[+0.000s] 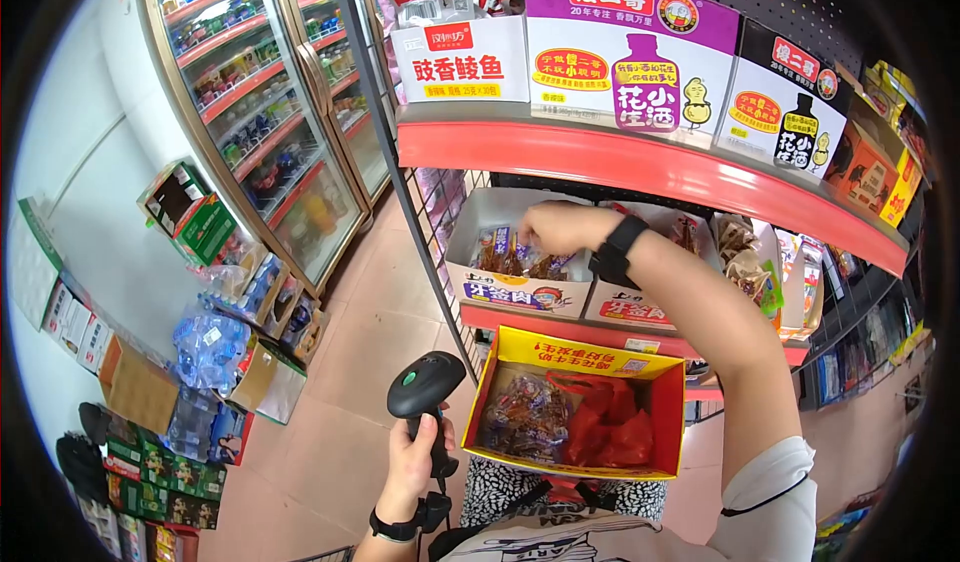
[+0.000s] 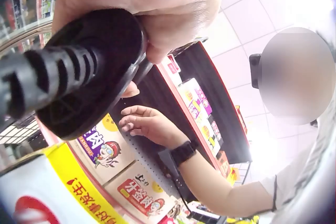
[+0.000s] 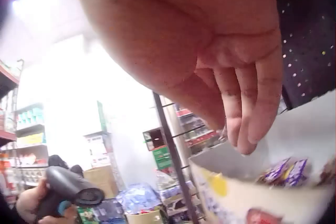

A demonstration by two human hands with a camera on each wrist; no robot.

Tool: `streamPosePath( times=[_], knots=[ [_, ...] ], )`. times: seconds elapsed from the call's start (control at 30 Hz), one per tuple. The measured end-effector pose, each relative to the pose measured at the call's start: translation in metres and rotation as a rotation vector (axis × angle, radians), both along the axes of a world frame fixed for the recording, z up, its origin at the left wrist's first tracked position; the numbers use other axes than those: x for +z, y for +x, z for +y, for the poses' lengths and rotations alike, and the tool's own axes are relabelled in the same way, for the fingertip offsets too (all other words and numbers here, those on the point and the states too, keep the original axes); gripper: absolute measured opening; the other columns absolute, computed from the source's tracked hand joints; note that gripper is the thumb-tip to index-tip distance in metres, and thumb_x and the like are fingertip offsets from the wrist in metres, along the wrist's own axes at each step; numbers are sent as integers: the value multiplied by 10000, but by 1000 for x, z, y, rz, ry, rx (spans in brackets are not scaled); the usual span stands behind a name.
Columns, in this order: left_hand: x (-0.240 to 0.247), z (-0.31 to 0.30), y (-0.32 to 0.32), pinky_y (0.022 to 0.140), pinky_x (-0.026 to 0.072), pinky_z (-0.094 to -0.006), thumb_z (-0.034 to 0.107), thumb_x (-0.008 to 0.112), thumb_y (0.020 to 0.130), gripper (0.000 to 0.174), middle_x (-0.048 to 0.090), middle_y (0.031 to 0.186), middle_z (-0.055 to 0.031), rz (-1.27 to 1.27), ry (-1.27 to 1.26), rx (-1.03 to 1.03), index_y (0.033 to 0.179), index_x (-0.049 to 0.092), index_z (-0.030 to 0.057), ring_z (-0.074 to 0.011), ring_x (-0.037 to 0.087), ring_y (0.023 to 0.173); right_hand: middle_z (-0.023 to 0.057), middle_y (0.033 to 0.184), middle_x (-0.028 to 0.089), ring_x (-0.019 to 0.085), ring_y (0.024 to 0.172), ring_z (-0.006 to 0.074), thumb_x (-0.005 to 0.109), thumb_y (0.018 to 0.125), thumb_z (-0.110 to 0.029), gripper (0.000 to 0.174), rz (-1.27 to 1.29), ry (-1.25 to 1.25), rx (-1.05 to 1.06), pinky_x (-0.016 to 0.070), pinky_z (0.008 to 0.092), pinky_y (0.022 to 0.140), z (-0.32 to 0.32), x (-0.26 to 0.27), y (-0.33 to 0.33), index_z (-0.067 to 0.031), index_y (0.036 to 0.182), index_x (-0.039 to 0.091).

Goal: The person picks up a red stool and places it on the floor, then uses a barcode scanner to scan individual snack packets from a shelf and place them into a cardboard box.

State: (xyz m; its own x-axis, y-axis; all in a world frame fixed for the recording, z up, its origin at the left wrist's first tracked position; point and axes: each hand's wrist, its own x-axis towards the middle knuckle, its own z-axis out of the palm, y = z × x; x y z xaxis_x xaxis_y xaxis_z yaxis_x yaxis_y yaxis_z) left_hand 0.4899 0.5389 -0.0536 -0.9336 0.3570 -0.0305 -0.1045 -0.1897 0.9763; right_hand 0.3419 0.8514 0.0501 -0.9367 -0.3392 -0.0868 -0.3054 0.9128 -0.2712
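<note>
At a shop shelf (image 1: 640,167), gripping a scanner (image 1: 424,382) in the left hand (image 1: 405,470) and reaching the right hand (image 1: 568,229), fingers downward, hold unclear, into a carton (image 1: 520,296) of packets (image 1: 498,250), apparently midway through restocking, with more left in the yellow-edged box (image 1: 505,346).

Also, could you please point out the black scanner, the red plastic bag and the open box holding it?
Black scanner (image 1: 425,387): head view, its rounded top.
Red plastic bag (image 1: 615,437): head view, its middle.
Open box (image 1: 520,347): head view, its yellow flap.
</note>
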Motion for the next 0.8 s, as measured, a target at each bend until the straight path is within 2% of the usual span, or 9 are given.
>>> streamPosePath(
  times=[0.07,0.13,0.2,0.23,0.37,0.6,0.67,0.77,0.8],
  knots=[
    [0,-1,1,558,404,-238,368,466,900,397,529,671,-60,-22,-14,-18,1030,490,-6,-126,500,588,138,790,629,591,707,246,538,686,-24,288,-214,264,-29,452,346,629,3,0,-10,-35,963,617],
    [0,-3,2,588,419,-230,309,503,892,356,545,709,-55,-39,40,-53,1047,492,-12,-113,517,635,129,1002,627,601,869,249,540,632,-2,497,-389,510,63,462,345,727,2,-4,-22,-91,1119,577],
    [-3,-4,2,587,419,-232,316,509,888,364,544,711,-56,-35,29,-41,1049,492,-11,-115,517,632,123,857,647,613,786,280,555,621,-45,316,-225,380,63,473,375,672,9,-22,-24,-83,914,665],
    [-3,-4,2,586,422,-235,316,513,886,366,543,712,-58,-46,38,-35,1050,488,-10,-116,517,628,113,1197,540,554,1031,265,489,620,23,692,-464,524,-34,448,357,815,4,-20,-29,-146,1289,434],
    [-6,-6,1,587,421,-233,322,514,886,371,540,710,-60,-64,31,-12,1047,481,-10,-118,516,625,119,1192,542,550,1037,281,510,619,7,699,-476,579,-51,440,375,831,-3,-24,-27,-147,1295,425],
    [-11,-6,-2,558,417,-248,356,467,899,404,537,689,-81,-30,-19,7,1037,471,-23,-142,511,590,179,946,631,615,891,286,544,682,-52,340,-442,684,-1,488,372,716,-32,11,-7,16,1009,608],
    [-11,-7,-1,558,418,-247,358,470,898,407,537,689,-80,-27,-23,13,1039,472,-23,-142,512,589,180,832,645,632,813,294,571,696,-59,195,-240,543,-76,499,367,673,-29,1,-9,43,848,638],
    [-9,-8,-1,573,418,-230,335,508,888,374,540,713,-58,-67,18,1,1043,485,-5,-118,517,618,172,829,645,633,804,298,568,706,-37,167,22,511,-41,501,381,669,11,-73,-60,19,841,649],
    [-9,-8,-1,573,418,-230,335,508,888,374,540,713,-58,-68,18,1,1043,485,-5,-118,517,618,172,829,645,633,804,298,568,706,-37,167,21,511,-41,501,381,669,5,-61,-54,19,841,649]
  ],
)
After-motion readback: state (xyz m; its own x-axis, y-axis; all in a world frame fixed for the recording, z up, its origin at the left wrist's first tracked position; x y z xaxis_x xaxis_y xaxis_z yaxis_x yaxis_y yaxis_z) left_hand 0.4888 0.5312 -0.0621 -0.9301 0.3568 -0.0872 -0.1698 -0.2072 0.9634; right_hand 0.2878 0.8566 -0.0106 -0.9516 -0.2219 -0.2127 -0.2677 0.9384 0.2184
